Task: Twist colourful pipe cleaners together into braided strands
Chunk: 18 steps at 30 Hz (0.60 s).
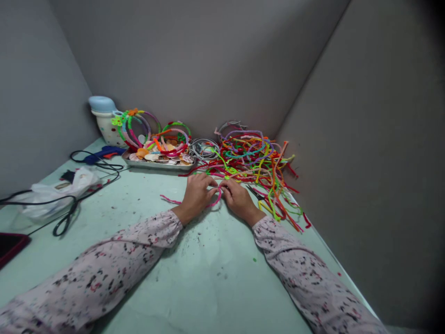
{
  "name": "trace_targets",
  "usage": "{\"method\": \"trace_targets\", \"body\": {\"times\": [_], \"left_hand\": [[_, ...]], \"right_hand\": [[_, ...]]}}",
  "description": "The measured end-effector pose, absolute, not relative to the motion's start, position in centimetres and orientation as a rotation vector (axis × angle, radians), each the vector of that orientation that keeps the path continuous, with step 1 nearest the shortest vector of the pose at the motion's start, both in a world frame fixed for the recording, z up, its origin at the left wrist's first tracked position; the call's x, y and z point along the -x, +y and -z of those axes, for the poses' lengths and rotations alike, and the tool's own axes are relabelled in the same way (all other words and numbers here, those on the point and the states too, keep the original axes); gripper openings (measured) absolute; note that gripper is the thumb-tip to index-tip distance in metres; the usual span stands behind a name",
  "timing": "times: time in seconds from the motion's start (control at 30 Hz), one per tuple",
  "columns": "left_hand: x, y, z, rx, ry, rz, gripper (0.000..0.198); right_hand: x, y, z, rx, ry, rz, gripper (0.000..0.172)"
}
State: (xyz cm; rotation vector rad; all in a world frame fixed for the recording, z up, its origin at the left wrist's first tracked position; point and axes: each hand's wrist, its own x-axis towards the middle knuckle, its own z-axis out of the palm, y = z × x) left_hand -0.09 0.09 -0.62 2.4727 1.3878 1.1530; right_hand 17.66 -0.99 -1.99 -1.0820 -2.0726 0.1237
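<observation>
Toward the pale-green table's (222, 287) far edge, left hand (197, 191) and right hand (239, 197) both pinch a thin, fuzzy pink stem (219, 198), its bend seemingly begun, its left end apparently unworked.

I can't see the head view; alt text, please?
The left hand and right hand pinch a bent pink pipe cleaner over a green table. Behind them, a metal tray stands left of a tangled heap of colorful pipe cleaners; scissors lie just right of the right hand.
</observation>
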Motion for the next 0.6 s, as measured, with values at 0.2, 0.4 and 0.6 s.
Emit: {"method": "trace_targets", "body": {"times": [0.2, 0.4, 0.6], "left_hand": [[0.09, 0.01, 0.55, -2.472, 1.363, -1.159, 0.010], [0.10, -0.08, 0.39, -2.459, 1.355, -1.166, 0.009], [0.04, -0.07, 0.49, -2.401, 1.339, -1.178, 0.009]], "right_hand": [[-17.62, -1.05, 1.88, 1.075, -2.078, -0.127, 0.017], [-17.66, -1.02, 1.87, 1.072, -2.097, -0.117, 0.016], [-17.69, -1.03, 1.94, 1.065, -2.103, -0.109, 0.015]]}}
